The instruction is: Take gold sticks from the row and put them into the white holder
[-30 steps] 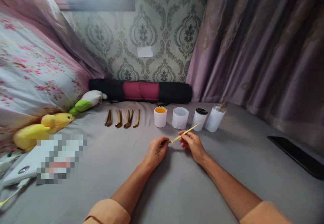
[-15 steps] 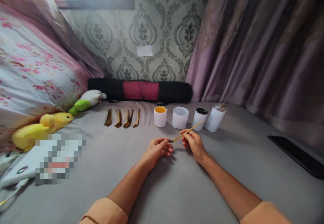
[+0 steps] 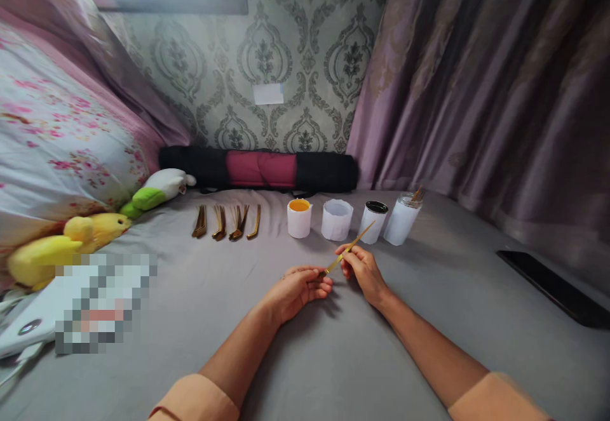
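Observation:
A slim gold-coloured utensil (image 3: 357, 240) slants up and to the right between my hands; its near end is too small to tell its exact kind. My right hand (image 3: 361, 270) pinches it along the shaft with thumb and fingertips. The thumb and forefinger of my left hand (image 3: 301, 289) close on its lower end, hiding the tip, while the other fingers stretch out below. Beyond my hands stand an orange-lined cup (image 3: 299, 221), a pale cup (image 3: 336, 223), a white-wrapped can with a dark inside (image 3: 370, 233) and a wrapped glass jar (image 3: 399, 223) holding thin gold-coloured pieces.
Several bundles of gold-coloured utensils (image 3: 219, 224) lie in a row left of the cups. A black phone-like slab (image 3: 548, 284) rests at right. Plush toys (image 3: 42, 249) and a white device (image 3: 31, 326) are at left. A black-and-maroon roll (image 3: 261, 169) lies along the wall.
My left hand has shifted slightly right and turned, its thumb now covering the utensil's lower end. The utensil tilts more steeply in my right hand. The whole view has shifted slightly.

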`<move>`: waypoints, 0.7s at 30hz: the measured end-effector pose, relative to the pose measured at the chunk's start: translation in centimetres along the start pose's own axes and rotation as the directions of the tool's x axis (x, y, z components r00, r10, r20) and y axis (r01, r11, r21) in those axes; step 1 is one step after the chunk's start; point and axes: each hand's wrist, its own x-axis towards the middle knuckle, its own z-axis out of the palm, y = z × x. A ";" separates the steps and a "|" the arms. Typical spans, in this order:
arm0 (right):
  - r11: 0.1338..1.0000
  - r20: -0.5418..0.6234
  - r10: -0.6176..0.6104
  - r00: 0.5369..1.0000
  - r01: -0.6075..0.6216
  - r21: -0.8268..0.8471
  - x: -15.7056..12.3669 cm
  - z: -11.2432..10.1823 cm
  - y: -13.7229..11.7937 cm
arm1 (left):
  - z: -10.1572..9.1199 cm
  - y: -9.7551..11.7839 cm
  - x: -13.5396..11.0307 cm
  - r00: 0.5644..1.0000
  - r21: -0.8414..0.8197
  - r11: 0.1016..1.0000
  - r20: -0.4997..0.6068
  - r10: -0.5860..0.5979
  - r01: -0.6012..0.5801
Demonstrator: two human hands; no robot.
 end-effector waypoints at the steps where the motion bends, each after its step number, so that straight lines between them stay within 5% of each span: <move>1: 1.000 0.005 0.001 1.000 -0.001 0.001 0.0 0.0 0.0 | 0.0 0.0 0.0 1.000 -0.004 1.000 0.007 -0.005 0.005; 21: 1.000 0.022 0.029 0.999 -0.029 -0.002 -0.3 -0.3 -0.2 | -0.9 -0.2 0.1 0.991 -0.048 0.996 0.114 -0.065 0.070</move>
